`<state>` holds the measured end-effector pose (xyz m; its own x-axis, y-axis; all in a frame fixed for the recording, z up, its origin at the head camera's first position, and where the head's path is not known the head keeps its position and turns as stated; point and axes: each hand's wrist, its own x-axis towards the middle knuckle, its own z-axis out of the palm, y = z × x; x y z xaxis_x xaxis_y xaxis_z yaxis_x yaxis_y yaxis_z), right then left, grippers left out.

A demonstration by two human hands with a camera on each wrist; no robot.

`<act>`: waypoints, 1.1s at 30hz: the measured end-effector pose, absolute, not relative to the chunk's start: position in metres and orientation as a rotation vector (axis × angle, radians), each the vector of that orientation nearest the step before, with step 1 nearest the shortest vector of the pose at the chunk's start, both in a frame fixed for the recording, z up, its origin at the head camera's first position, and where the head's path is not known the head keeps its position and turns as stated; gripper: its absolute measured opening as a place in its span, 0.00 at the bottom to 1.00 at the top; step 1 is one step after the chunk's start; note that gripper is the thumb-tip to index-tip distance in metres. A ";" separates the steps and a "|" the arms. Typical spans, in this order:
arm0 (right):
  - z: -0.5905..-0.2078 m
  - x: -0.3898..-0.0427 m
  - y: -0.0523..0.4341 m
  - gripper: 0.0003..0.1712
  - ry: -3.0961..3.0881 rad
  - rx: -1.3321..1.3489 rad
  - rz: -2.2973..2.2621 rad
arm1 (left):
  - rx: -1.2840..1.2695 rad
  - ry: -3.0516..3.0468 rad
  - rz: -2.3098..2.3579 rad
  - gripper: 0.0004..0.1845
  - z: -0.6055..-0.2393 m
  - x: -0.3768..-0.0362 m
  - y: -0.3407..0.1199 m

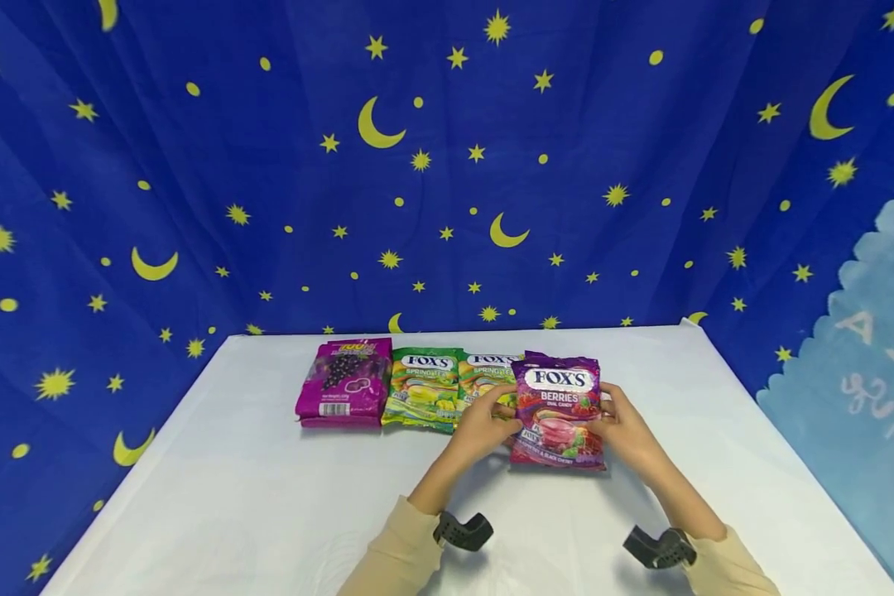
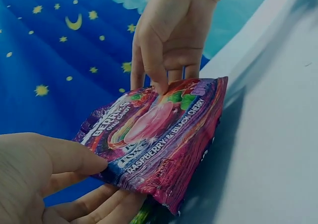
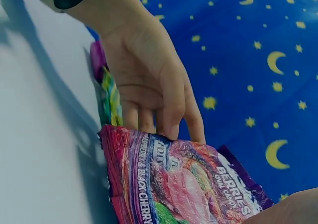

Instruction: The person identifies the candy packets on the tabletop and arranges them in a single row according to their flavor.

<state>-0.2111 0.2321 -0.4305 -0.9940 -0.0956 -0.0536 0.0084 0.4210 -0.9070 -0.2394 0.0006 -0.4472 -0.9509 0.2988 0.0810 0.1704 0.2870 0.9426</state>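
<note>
Both hands hold a purple-red candy bag marked FOX'S BERRIES, its printed face toward the head camera. My left hand pinches its left edge, thumb on the front and fingers behind. At the opposite edge, my right hand grips it the same way. In the left wrist view the bag leans back, its lower edge close over the white table. The right wrist view shows the left hand's thumb on the bag's front. A further purple edge peeks out behind the bag's top.
Left of the held bag stand two green FOX'S spring tea candy bags, the right one partly covered by the left hand. Beside them lies a purple grape candy bag, with another edge behind it. A blue star-patterned curtain borders the white table.
</note>
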 end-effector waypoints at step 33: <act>-0.433 -0.237 0.340 0.42 2.610 0.240 -1.452 | 0.461 2.661 1.472 0.20 -0.448 -0.267 0.122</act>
<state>-0.2368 0.3404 -0.4327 -0.9768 0.0690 -0.2029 0.2087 0.5199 -0.8283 -0.2672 0.1223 -0.4476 -0.9530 0.2903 0.0868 0.2277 0.4974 0.8371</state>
